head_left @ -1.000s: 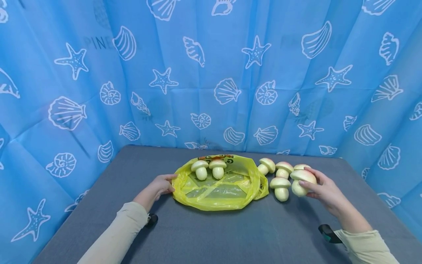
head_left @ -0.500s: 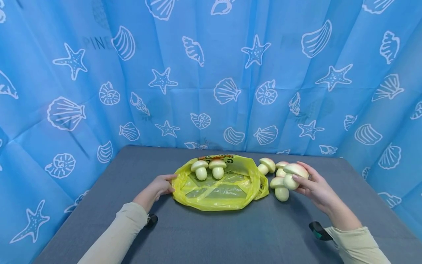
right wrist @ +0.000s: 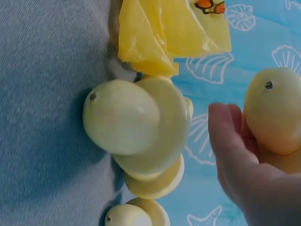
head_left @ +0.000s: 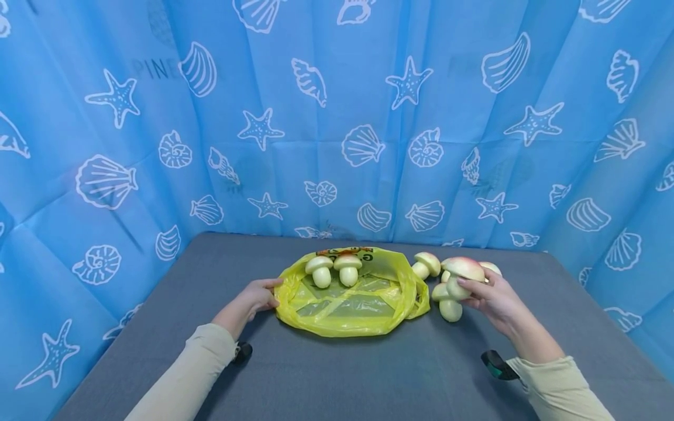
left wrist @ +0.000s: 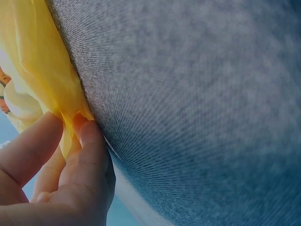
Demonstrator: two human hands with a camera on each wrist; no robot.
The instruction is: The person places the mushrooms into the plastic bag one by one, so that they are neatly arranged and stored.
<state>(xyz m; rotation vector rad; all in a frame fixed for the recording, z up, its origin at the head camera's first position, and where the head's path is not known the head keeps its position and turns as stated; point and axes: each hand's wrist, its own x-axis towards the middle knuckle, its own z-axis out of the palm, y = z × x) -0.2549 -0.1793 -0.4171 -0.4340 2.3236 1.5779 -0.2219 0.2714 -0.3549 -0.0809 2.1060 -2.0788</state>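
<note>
My left hand (head_left: 255, 298) pinches the left edge of a yellow plastic bag (head_left: 337, 326); the left wrist view shows thumb and fingertips on the gathered film (left wrist: 66, 115). Inside the bag's wide mouth, toward the back, are two pale mushrooms, one on the left (head_left: 319, 272) and one on the right (head_left: 348, 271). To the right of the bag, my right hand (head_left: 497, 304) holds another mushroom (head_left: 463, 269) with a pinkish cap, raised above the table. It overlaps a mushroom (head_left: 450, 310) standing on the cloth and partly hides one behind.
Loose mushrooms stay on the grey-covered table (head_left: 337, 380): one leans beside the bag (head_left: 427, 265), another sits behind my right hand (head_left: 492, 268). A blue curtain (head_left: 337, 175) with white shell prints hangs along the table's back and sides.
My right hand has carried its mushroom leftward, and the mushroom at the far right of the group shows again behind it. My left hand and the bag have stayed in place.
</note>
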